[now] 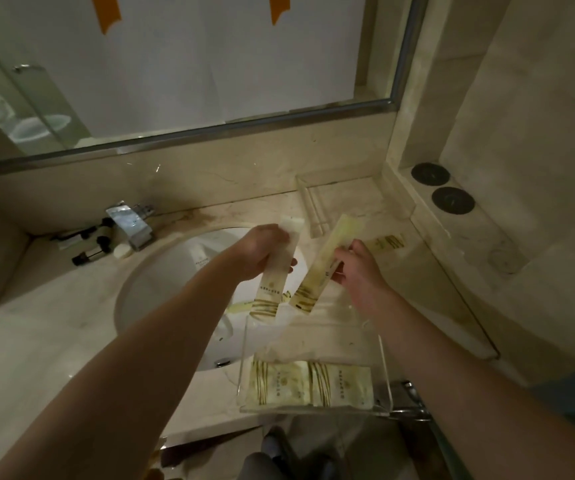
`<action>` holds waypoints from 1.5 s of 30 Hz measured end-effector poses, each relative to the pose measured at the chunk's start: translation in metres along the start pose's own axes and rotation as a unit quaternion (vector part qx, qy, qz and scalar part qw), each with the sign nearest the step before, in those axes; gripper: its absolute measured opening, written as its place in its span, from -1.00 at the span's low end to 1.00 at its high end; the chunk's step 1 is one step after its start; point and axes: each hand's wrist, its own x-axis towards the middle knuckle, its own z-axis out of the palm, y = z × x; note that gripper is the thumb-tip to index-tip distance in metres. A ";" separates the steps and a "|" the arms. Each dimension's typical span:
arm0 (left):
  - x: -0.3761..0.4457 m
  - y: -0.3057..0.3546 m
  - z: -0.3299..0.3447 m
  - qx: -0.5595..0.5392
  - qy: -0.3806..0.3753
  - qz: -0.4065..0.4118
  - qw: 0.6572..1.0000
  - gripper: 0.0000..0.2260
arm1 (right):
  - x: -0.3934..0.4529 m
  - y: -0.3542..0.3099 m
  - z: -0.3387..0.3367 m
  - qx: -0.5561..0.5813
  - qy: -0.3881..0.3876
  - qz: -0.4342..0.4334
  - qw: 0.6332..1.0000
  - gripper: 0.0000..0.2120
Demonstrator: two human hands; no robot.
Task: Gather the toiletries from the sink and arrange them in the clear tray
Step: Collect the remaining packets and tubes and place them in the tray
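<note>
Both bare arms reach forward, left hand (pixel 258 252) and right hand (pixel 360 268) each in a closed grip.

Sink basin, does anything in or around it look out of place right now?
Yes. Striped sachets lie inside the white sink basin, partly hidden behind the left hand, instead of in the clear tray. Another sachet lies loose on the counter beyond the right hand.

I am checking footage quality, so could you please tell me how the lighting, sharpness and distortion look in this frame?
Head view: dim, yellowish light; wide-angle lens bows the mirror frame; the packet in the left hand and the one in the right hand look soft; the clear tray shows mainly as edges.
</note>
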 end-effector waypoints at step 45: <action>0.011 -0.131 0.069 0.502 -0.093 -0.028 0.859 -0.72 | -0.017 0.049 -0.076 -0.085 0.076 0.034 0.993 -0.79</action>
